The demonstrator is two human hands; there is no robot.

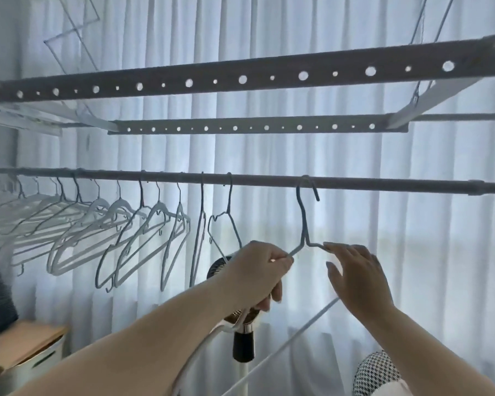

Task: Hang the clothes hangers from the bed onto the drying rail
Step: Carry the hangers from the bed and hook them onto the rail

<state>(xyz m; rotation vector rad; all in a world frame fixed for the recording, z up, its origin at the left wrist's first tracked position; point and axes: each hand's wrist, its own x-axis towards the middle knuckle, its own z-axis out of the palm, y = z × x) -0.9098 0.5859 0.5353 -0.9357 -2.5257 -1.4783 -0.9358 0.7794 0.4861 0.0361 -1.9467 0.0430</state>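
Hanger [303,221] of thin wire, hooked over the rail [383,186] and hanging from it, well to the right of the row of hangers [132,224] already there. Its neck drops from the hook to the two hands, which sit just below it, one at each shoulder.

Left hand [257,270]: fingers curled round the left shoulder wire, gripping it. Right hand [357,277]: fingers straight and spread, one fingertip [327,246] touching the short right shoulder bend; it holds nothing.

The hanger's long axis lies roughly along the rail, broadside to where I stand, whereas the nearest hung hangers are turned edge-on across it. The hanger thus stands above and between the hands, and the left alone has a grip on it. A pale rod [297,333] slanting down from under the right wrist may be its lower bar; I cannot tell.

Judged step: hook seated, release not yet made. The left hand need only uncurl and drop away, and a slide leftward along the rail would close the gap to the row. Judged risk: a tug on release could lift the open hook off the rail.

Surroundings: two perforated bars [240,79] overhead, a white curtain [426,252] behind, a dark device [242,347] on a stand behind the left hand, a lidded box [26,347] at lower left. The bed is out of view.
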